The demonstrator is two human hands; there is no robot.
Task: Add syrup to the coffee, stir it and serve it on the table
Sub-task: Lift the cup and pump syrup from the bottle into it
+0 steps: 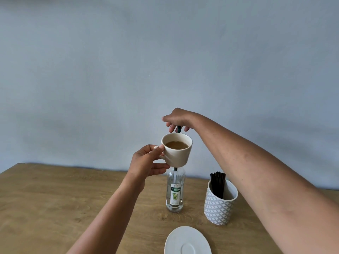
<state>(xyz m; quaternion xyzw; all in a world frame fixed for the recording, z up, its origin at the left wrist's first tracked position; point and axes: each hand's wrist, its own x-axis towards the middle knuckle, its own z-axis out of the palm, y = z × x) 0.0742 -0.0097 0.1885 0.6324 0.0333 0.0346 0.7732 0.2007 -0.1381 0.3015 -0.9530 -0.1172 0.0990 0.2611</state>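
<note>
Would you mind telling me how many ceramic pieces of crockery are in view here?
3: the cup of coffee held up by the left hand, the patterned holder of black stirrers right of the syrup bottle, and the white saucer at the table's near edge.

Soft even daylight, faint wall [165, 52] shadows, wide-angle edge bending, slight blur.

You are looking at bare wooden table [55, 208] lying open to your left, while the syrup bottle [175, 194], the patterned stirrer cup [219, 205] and the white saucer [187, 241] are crowding the centre and right.
</note>
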